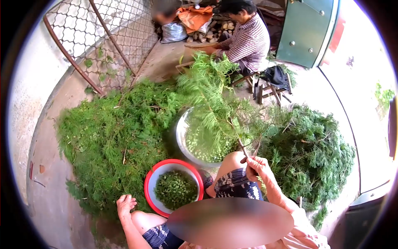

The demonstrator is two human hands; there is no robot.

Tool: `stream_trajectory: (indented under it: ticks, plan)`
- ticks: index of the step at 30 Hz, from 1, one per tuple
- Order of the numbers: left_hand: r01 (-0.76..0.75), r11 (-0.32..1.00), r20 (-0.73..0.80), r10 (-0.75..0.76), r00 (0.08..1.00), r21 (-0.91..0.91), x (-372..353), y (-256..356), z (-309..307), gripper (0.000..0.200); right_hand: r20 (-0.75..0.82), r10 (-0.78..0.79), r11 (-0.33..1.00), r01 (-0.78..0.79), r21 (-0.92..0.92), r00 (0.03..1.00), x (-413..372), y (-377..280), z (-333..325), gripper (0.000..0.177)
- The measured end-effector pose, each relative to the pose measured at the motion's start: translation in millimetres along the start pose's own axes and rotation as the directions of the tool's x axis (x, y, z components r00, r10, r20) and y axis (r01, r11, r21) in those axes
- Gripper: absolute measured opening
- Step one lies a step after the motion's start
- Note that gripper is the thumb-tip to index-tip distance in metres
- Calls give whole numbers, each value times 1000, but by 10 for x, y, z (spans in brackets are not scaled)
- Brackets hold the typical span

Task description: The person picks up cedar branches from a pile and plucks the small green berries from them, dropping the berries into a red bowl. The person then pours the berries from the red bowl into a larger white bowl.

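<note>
My right hand [257,167] is closed around the woody stem of a leafy green branch [213,101]. The branch slants up and away, its feathery sprays spread over a large pale basin [179,135] that holds small round green cones or berries [209,153]. My left hand [125,204] is near my knee, beside the left heap of cut branches [112,137]; its fingers are loosely curled and apart, with nothing visible in them. Between my knees stands a red-rimmed bowl [148,189] with more small green pieces [175,189] in it.
Another heap of cut branches [311,153] lies at the right. Across from me a person in a checked shirt [248,43] sits on a low stool. A small wooden stool [273,89], a green door [304,33], a wire mesh panel [103,45] and stacked firewood [215,31] surround the spot.
</note>
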State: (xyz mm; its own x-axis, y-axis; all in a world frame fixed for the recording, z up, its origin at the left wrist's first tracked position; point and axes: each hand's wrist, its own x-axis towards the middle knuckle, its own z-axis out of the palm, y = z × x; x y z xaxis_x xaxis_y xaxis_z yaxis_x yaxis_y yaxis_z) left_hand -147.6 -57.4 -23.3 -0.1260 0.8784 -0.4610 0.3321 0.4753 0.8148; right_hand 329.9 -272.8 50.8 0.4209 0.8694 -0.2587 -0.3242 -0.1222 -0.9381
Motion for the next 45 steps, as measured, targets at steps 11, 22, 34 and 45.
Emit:
stream_trajectory:
  ticks: [11,22,34,45]
  plan:
    - [-95,990,63,89,994,104,103,41,230,16,247,43,629,-218,746,968,-171,290,-385,38]
    - [-93,964,74,77,994,247,238,-38,129,20,-326,-169,925,264,273,930,-169,133,-481,38]
    - [-93,955,129,59,990,282,676,-278,-48,17,-919,-338,770,622,-145,204,-214,-402,-2430,38]
    - [-171,960,58,162,985,223,162,-153,-48,15,-846,-59,996,85,-16,530,247,1004,-2030,25]
